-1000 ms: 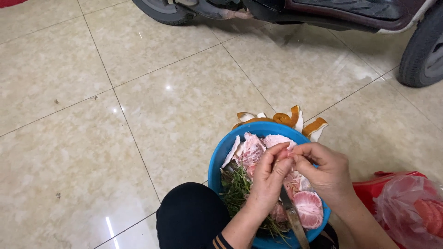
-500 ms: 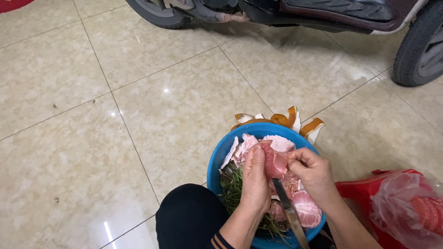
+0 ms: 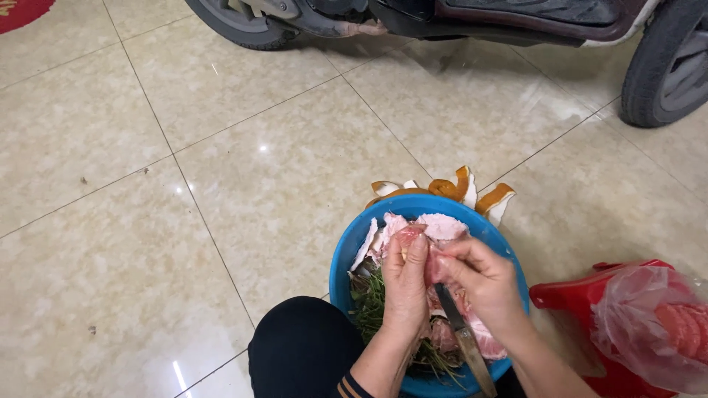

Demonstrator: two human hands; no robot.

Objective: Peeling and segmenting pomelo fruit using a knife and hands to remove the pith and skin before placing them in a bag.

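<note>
Over a blue plastic bowl [image 3: 341, 267] on the tiled floor, both my hands hold one pink fruit segment [image 3: 413, 237]. My left hand [image 3: 405, 284] grips it from the left, thumb on top. Closed around its right side is my right hand [image 3: 483, 284], which also clamps a knife [image 3: 464, 340] whose blade points toward me. The bowl holds pink-white pith pieces [image 3: 442, 225] and green stems [image 3: 369, 302].
Orange peel pieces [image 3: 450, 190] lie on the floor just beyond the bowl. A red stool [image 3: 571, 295] at my right carries a clear plastic bag of peeled pink segments [image 3: 664, 324]. A parked scooter [image 3: 457, 18] and its wheel [image 3: 667, 66] stand across the top. My dark-trousered knee [image 3: 302, 350] is below.
Both hands have stayed over the bowl and shifted slightly, working the pink segment between the fingers. The camera view has moved a little; nothing else moved.
</note>
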